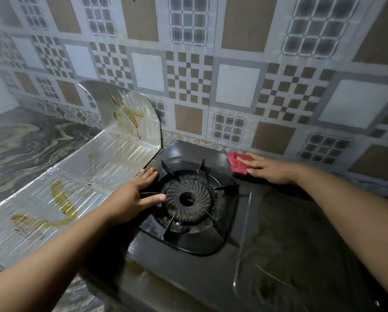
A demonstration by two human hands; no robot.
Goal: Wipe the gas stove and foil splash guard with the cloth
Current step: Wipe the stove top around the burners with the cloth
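Note:
The black gas stove fills the lower middle, with its round burner inside a black pan support. A red cloth lies on the stove's far edge near the wall. My right hand presses flat on the cloth with straight fingers. My left hand rests open on the stove's left side, its fingers spread and its thumb touching the burner's rim. The foil splash guard stands bent along the stove's left, streaked with yellow-brown grease.
A patterned tiled wall rises directly behind the stove. The marbled dark countertop stretches to the left beyond the foil guard. The stove's right half shows a dull, smeared surface.

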